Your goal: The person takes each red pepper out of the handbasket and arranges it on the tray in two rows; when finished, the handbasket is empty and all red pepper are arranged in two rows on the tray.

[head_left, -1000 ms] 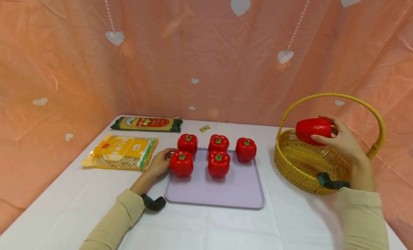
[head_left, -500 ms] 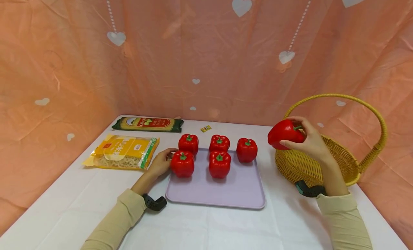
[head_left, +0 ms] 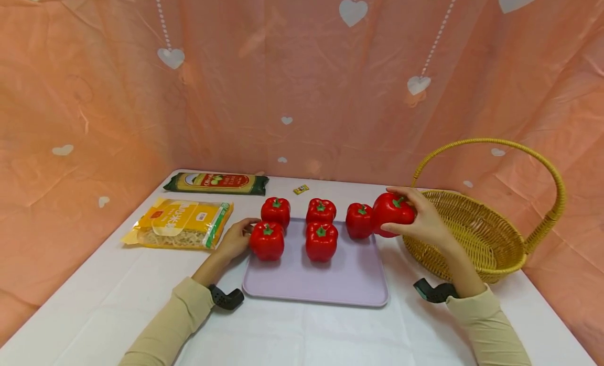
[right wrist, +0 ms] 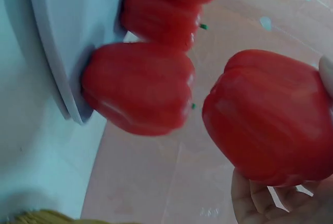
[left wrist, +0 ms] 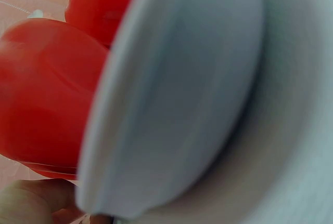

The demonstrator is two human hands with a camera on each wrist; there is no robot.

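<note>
My right hand (head_left: 424,222) grips a red bell pepper (head_left: 392,214) in the air above the right rim of the lilac tray (head_left: 316,282). In the right wrist view, a gap separates this held pepper (right wrist: 270,120) from the standing pepper (right wrist: 140,89) at the tray's back right corner. My left hand (head_left: 233,241) holds the tray's left rim, close to the front left pepper (head_left: 267,241); its fingertips are partly hidden. Several red peppers stand upright on the tray, stems up. Part of the left hand's fingers (left wrist: 36,200) shows below a pepper in the left wrist view.
A woven basket (head_left: 476,235) with a tall handle stands right of the tray. On the left lie a yellow noodle packet (head_left: 181,223) and, behind it, a green-ended packet (head_left: 217,182). A small yellow sachet (head_left: 300,189) lies behind the tray. A pink curtain hangs at the back.
My right hand has carried the pepper leftward and down, from over the basket to the tray's right edge. The left hand and the peppers on the tray have stayed put.
</note>
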